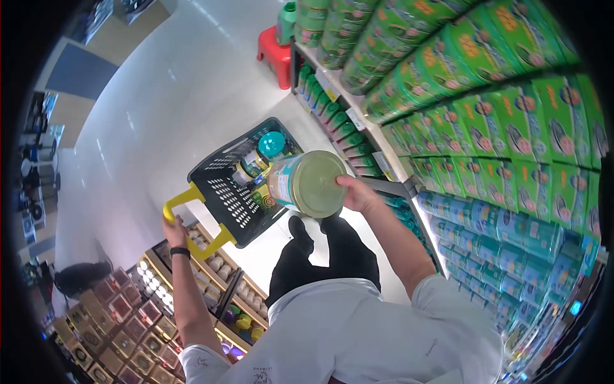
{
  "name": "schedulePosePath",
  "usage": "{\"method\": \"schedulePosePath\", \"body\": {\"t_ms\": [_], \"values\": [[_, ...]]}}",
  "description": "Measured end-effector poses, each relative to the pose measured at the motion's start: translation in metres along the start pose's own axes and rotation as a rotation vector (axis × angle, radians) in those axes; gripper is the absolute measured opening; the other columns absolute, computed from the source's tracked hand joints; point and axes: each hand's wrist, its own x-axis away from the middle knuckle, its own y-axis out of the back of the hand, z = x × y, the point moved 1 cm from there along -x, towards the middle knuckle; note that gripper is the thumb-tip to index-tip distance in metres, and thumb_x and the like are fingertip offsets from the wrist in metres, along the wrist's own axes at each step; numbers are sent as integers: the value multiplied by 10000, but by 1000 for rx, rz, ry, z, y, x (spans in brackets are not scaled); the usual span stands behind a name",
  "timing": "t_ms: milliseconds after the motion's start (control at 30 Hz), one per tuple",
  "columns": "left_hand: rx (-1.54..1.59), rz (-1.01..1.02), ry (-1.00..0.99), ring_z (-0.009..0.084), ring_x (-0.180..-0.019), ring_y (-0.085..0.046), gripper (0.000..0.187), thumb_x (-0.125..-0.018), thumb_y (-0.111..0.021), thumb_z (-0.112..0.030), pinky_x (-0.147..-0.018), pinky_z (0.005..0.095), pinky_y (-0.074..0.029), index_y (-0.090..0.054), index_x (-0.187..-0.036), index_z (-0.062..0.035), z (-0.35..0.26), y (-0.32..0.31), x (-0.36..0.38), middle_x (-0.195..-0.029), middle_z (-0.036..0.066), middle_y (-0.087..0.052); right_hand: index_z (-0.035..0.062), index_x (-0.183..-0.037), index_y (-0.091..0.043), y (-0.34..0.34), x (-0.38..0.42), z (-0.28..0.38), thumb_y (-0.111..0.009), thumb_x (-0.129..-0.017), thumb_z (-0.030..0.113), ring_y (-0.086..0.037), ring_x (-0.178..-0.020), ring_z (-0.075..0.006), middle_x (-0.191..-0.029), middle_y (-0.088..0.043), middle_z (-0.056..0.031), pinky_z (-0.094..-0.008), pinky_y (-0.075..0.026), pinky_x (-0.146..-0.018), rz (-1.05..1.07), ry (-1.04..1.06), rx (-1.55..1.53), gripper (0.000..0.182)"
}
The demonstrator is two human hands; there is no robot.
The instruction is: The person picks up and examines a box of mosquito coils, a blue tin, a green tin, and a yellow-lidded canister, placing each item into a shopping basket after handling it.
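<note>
My left hand (pixel 174 232) is closed round the yellow handle (pixel 224 238) of a dark shopping basket (pixel 217 201). A large canister (pixel 320 184) with a pale, translucent round lid is gripped at its lid edge by my right hand (pixel 358 193). The canister is tilted, its lid facing me and its labelled side over the basket's near right corner. Inside the basket lie a teal round-topped container (pixel 272 142) and a labelled jar (pixel 256 163). A yellow-green item (pixel 262 197) is partly hidden behind the canister.
Green packs (pixel 473 121) fill the right shelves, with blue bottles (pixel 492 224) farther down. A red stool (pixel 276 56) stands at the shelf's far end. Wooden shelving (pixel 240 329) and boxed goods (pixel 125 317) are at lower left. Pale floor (pixel 153 109) stretches beyond the basket.
</note>
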Motion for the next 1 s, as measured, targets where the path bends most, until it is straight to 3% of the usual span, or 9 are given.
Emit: {"method": "schedulePosePath", "body": {"t_ms": [100, 167, 267, 367, 567, 633, 733, 800, 1000], "values": [[-118, 88, 48, 216, -590, -629, 559, -922, -629, -91, -524, 342, -531, -391, -1415, 19, -20, -3, 1, -930, 158, -620, 45, -1437, -455, -6, 40, 2, -763, -804, 360, -553, -1264, -284, -1370, -576, -132, -454, -393, -1120, -54, 122, -70, 771], [-788, -160, -259, 432, -1283, -458, 756, -846, -745, -147, -1101, 485, -368, -353, -1459, 60, -44, -11, 7, -1373, 311, -493, 50, -1428, -470, -17, 67, 13, -743, -827, 357, -549, -1270, -270, -1380, -574, -119, -441, -375, -1131, -57, 180, -138, 727], [-548, -60, -643, 399, -1297, -465, 803, -847, -758, -178, -1080, 470, -409, -326, -1490, 36, -127, -69, 52, -1447, 249, -448, 66, -1422, -484, -25, 112, 21, -719, -854, 361, -521, -1299, -248, -1398, -565, -94, -425, -346, -1148, -45, 230, -198, 682], [263, 806, -349, 335, -1379, -403, 882, -857, -757, -213, -1095, 456, -421, -244, -1554, -49, -259, -153, 177, -1549, 158, -310, 75, -1425, -480, -22, 148, 27, -710, -864, 380, -518, -1298, -240, -1384, -571, -86, -431, -343, -1146, -88, 298, -169, 679], [71, 1207, -927, 297, -1429, -336, 1337, -561, -937, -501, -1176, 417, -297, -189, -1571, -46, -350, -232, 278, -1531, 143, -311, 96, -1495, -394, -75, 232, 69, -536, -937, 647, -472, -1340, -272, -1472, -494, -93, -459, -379, -1098, -210, 354, 5, 797], [354, 1409, -491, 246, -1401, -366, 1287, -603, -897, -580, -1169, 375, -287, -234, -1544, -6, -350, -247, 287, -1502, 122, -383, 97, -1515, -360, -81, 259, 79, -473, -944, 683, -447, -1363, -278, -1503, -456, -106, -463, -369, -1108, -242, 318, 114, 826], [442, 1501, -382, 210, -1385, -380, 1234, -647, -850, -639, -1149, 372, -311, -265, -1527, -1, -359, -258, 300, -1484, 101, -423, 79, -1558, -266, -94, 292, 90, -301, -982, 715, -357, -1429, -321, -1562, -363, -170, -480, -314, -1153, -330, 258, 388, 859], [543, 1609, -215, 204, -1325, -468, 1010, -808, -738, -615, -1108, 378, -372, -313, -1498, -12, -365, -255, 312, -1423, 99, -503, 37, -1557, -223, -117, 310, 103, -249, -1015, 662, -309, -1450, -351, -1554, -348, -216, -474, -263, -1187, -528, 510, 1186, 828], [769, 1830, 118, 199, -1347, -475, 742, -984, -471, -585, -1116, 410, -382, -344, -1498, -65, -398, -265, 324, -1479, 57, -491, 1, -1541, -215, -160, 304, 106, -733, -874, 423, -382, -1398, -339, -1477, -407, -235, -425, -306, -1158, -631, 925, 1042, 944]]}}
